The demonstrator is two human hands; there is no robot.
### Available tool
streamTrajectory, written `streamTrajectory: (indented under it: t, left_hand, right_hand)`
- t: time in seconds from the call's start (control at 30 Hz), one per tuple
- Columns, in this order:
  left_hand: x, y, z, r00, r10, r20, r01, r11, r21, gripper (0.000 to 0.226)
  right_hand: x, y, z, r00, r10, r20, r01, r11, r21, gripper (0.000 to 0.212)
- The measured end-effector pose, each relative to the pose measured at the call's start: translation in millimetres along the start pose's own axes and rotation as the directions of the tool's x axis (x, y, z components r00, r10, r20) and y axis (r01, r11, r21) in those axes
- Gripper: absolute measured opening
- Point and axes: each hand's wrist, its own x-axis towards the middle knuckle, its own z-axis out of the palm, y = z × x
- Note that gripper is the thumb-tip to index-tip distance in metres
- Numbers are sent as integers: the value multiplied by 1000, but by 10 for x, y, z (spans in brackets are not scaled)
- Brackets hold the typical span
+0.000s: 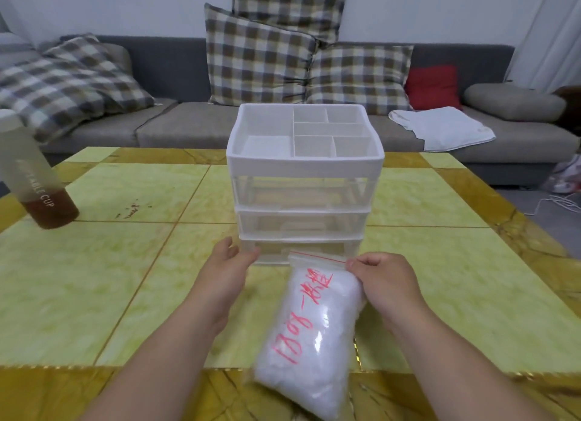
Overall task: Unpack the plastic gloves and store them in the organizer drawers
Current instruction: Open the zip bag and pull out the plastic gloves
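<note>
Far to my left a cup (41, 184) with brown liquid in its base stands on the desk (125, 263), well apart from my work, so I judge it is in no danger of a knock. My left hand (224, 265) is wide, its fingers relaxed and holding nothing. It reaches toward the lower left corner of the organizer (303, 181); I cannot tell whether it touches. I take it to be coming in either to steady the unit or to catch the bag's free corner.

The organizer sits mid-desk facing me, its three clear drawers all pushed in and its divided top tray bare. The bag of gloves (314, 326) lies slanted just in front of the lowest drawer, sealed along its red zip strip, its lower end near the desk's front edge. My right hand (382, 279) pinches the strip's right corner, a sensible hold for peeling it open.

There is bare desk on both sides, but the bag crowds the bottom drawer's path.
</note>
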Motion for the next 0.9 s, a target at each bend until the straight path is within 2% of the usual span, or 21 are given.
streamTrajectory:
  t: [0.07,0.1,0.17,0.23,0.27,0.33,0.43,0.5,0.6,0.7,0.77,0.9]
  left_hand:
    - [-149,87,-8,991,108,-73,-91,973,210,58]
    - [-259,124,-3,980,195,-45,-173,937,303,52]
    - [-533,179,17,935,329,132,-352,813,464,67]
    - [-739,185,49,870,383,311,-492,644,586,79]
    - [-776,168,63,844,394,363,-535,582,613,84]
    - [-758,132,89,831,390,397,-555,538,635,105]
    - [-695,120,81,845,352,403,-535,545,646,133]
    - [-671,96,83,831,362,422,-556,550,623,136]
    - [-691,65,85,802,411,433,-597,526,606,133]
    - [-697,43,110,778,448,440,-628,526,574,127]
    - [-713,50,117,776,454,438,-631,573,524,122]
    - [-794,146,107,786,415,458,-589,728,351,104]
  right_hand:
    - [-94,-86,-49,999,19,-46,-16,998,65,24]
    - [-166,-140,-70,999,29,-42,-24,993,115,24]
    - [-352,-242,-87,999,44,-16,-39,975,220,22]
    - [-541,-313,-77,997,72,14,-73,950,305,22]
    - [-620,-335,-82,996,80,42,-89,945,315,22]
    - [-745,-371,-139,986,79,148,-118,954,277,24]
    - [-816,-424,-250,930,92,357,-160,973,167,20]
    - [-788,-425,-320,892,139,430,-212,969,126,21]
    - [-733,-442,-354,865,168,474,-235,968,86,23]
    - [-715,-457,-366,857,129,500,-207,973,104,32]
    - [-719,-476,-379,867,67,493,-162,975,151,38]
    - [-753,-526,-423,880,-94,466,-66,947,315,29]
